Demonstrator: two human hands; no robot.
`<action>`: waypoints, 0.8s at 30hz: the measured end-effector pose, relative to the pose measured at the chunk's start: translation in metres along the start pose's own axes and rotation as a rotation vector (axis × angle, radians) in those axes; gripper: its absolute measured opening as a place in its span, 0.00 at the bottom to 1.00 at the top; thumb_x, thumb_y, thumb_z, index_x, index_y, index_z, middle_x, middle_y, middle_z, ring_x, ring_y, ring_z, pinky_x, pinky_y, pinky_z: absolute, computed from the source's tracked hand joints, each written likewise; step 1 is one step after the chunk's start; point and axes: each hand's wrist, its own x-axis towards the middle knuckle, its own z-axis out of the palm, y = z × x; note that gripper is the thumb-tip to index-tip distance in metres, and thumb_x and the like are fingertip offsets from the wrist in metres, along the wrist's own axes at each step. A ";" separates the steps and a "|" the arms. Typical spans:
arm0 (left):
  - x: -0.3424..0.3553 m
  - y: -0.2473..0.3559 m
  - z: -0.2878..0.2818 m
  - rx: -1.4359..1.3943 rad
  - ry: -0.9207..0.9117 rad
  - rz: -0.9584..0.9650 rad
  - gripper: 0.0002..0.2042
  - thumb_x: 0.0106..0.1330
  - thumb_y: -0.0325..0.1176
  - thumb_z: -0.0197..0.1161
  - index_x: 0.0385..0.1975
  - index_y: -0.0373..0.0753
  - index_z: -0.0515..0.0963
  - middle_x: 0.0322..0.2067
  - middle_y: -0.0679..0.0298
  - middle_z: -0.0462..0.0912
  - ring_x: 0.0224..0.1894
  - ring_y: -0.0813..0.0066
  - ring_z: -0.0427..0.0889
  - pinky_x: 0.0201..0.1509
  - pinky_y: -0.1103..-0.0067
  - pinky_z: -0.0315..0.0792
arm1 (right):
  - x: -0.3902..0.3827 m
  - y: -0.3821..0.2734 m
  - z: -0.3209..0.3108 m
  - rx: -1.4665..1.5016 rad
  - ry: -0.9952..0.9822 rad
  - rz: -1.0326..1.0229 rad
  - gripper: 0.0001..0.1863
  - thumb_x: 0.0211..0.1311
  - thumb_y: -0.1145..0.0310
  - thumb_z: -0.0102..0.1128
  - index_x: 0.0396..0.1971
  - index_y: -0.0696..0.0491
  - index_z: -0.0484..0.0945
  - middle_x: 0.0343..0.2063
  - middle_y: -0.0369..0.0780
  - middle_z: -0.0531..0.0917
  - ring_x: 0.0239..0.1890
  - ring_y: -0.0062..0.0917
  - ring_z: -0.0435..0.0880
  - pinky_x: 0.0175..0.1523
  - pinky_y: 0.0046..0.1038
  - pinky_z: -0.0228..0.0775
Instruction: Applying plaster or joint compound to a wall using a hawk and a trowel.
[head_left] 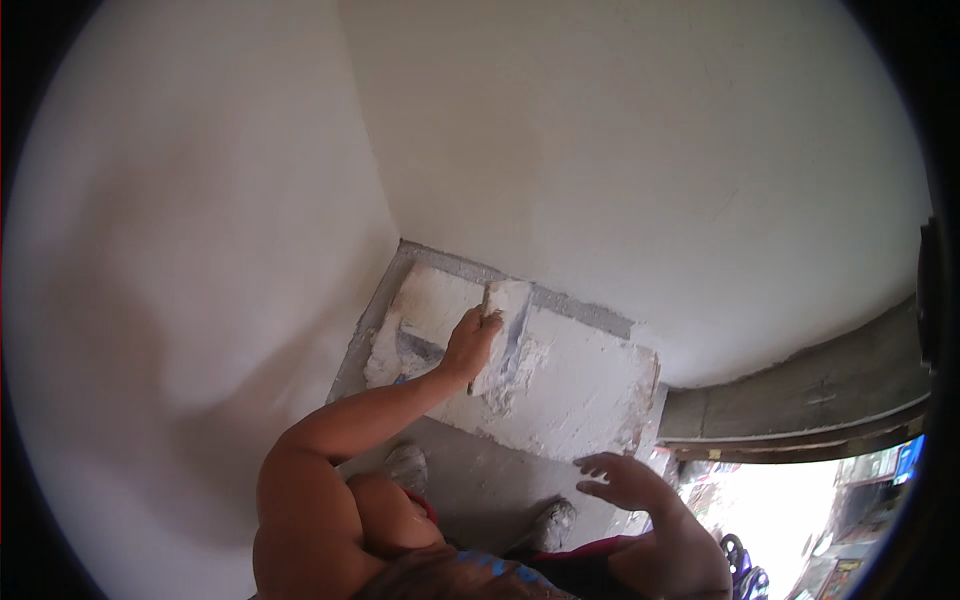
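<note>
My left hand is closed around a plastering trowel coated in white plaster. Its blade stands over a flat board smeared with the same white material, and a ridge of wet plaster lies beside the blade. To the left of that hand, a grey patch with lumpy plaster and a bit of blue shows on the board; whether it is a second tool I cannot tell. My right hand hovers near the board's front right corner, fingers apart, with nothing in it.
Two pale walls, one on the left and one ahead, meet behind the board. Grey floor shows around my plaster-stained shoes. A grey concrete band borders a bright opening at the right, with wheeled and household items beyond.
</note>
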 end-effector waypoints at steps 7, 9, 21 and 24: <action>0.047 0.089 -0.071 0.063 0.584 0.627 0.11 0.62 0.29 0.61 0.42 0.32 0.72 0.36 0.51 0.77 0.39 0.63 0.78 0.44 0.68 0.72 | 0.023 -0.027 0.013 -0.081 -0.014 0.005 0.25 0.64 0.51 0.61 0.56 0.49 0.76 0.46 0.47 0.83 0.50 0.37 0.82 0.56 0.35 0.73; 0.068 0.120 -0.093 0.017 0.789 0.739 0.14 0.59 0.27 0.63 0.42 0.30 0.71 0.35 0.50 0.77 0.39 0.57 0.79 0.46 0.67 0.72 | 0.024 -0.019 0.011 -0.120 0.029 -0.022 0.25 0.64 0.51 0.61 0.57 0.48 0.76 0.47 0.46 0.83 0.49 0.38 0.82 0.55 0.36 0.73; 0.136 0.252 -0.186 0.340 0.983 0.707 0.15 0.60 0.30 0.60 0.42 0.25 0.74 0.38 0.42 0.82 0.43 0.44 0.81 0.51 0.64 0.73 | 0.018 -0.047 -0.018 -0.126 0.210 -0.065 0.24 0.63 0.54 0.63 0.56 0.49 0.76 0.47 0.44 0.82 0.49 0.37 0.82 0.55 0.35 0.74; 0.144 0.261 -0.187 0.416 0.991 0.711 0.15 0.60 0.30 0.60 0.41 0.25 0.74 0.38 0.42 0.82 0.43 0.43 0.81 0.50 0.63 0.73 | 0.014 -0.039 -0.021 -0.109 0.228 -0.059 0.24 0.63 0.54 0.63 0.56 0.48 0.76 0.47 0.44 0.82 0.49 0.37 0.82 0.55 0.35 0.74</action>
